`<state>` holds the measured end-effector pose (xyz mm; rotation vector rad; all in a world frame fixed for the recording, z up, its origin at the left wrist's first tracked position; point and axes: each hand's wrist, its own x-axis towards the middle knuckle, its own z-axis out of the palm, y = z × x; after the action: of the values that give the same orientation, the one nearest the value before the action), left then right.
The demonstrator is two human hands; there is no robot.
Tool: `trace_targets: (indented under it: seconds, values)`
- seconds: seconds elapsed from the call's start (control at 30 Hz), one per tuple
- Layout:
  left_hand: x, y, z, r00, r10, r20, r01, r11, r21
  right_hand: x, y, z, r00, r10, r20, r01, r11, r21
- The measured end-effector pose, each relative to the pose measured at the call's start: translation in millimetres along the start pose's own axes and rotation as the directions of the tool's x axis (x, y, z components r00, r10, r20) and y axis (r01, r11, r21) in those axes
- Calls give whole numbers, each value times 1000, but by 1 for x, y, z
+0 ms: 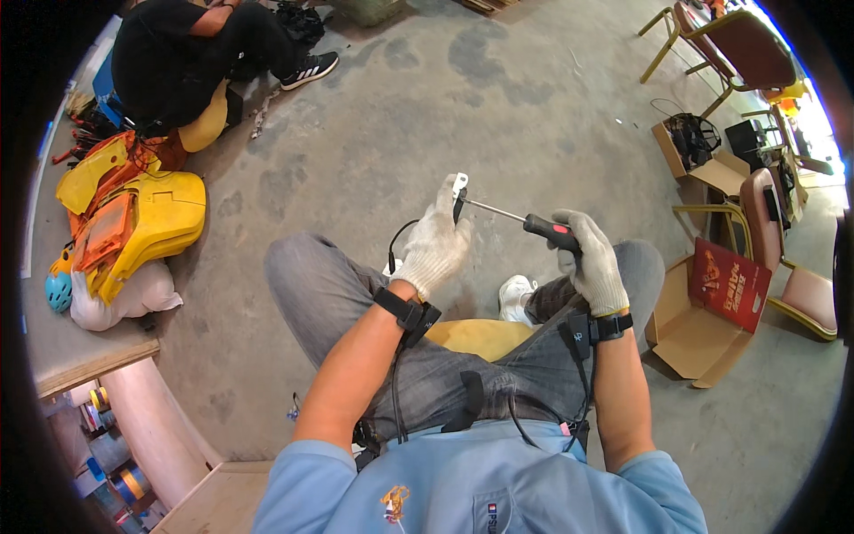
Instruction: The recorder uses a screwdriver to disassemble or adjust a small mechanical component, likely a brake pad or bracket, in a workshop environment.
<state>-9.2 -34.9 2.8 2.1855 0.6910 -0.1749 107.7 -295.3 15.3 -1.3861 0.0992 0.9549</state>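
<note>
Both of my hands wear whitish work gloves. My left hand (440, 233) is closed around a small black-and-white part (460, 189) with a black cable (393, 245) hanging beside it; its exact kind is too small to make out. In my right hand (589, 254) is a screwdriver (550, 232) with a black and red handle, held by that handle. Its metal shaft points left, and the tip meets or nearly meets the small part. Black straps with small boxes sit on both wrists.
Yellow and orange plastic shells (160, 227) lie at left, near a seated person (191, 62). On the right are an open cardboard box (698, 329), another box with black parts (689, 147) and several chairs (738, 49). A yellow seat (480, 338) shows between my legs.
</note>
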Motion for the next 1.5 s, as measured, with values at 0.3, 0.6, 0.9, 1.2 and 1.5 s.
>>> trace_targets:
  seconds: [0.3, 0.6, 0.9, 1.2, 1.5]
  values:
    - [1, -1, 0, 1000, 4, -3, -4, 1000, -3, -1, 9, 13, 952, -245, -184, 275, 948, 161]
    - [0, -3, 1, 1000, 19, -15, -19, 1000, 6, 1, 9, 14, 961, -253, -113, 255, 967, 0]
    - [-3, 0, -2, 1000, 14, 2, -14, 1000, -22, -3, -6, 2, 998, 57, -10, -58, 989, -139]
    - [-1, -6, 1, 999, 32, -28, -32, 999, 14, -4, 8, 12, 945, -322, -62, 327, 939, 105]
    - [-1, -8, 2, 999, 37, -4, -37, 999, 16, 2, 7, 5, 978, -153, -143, 153, 988, -10]
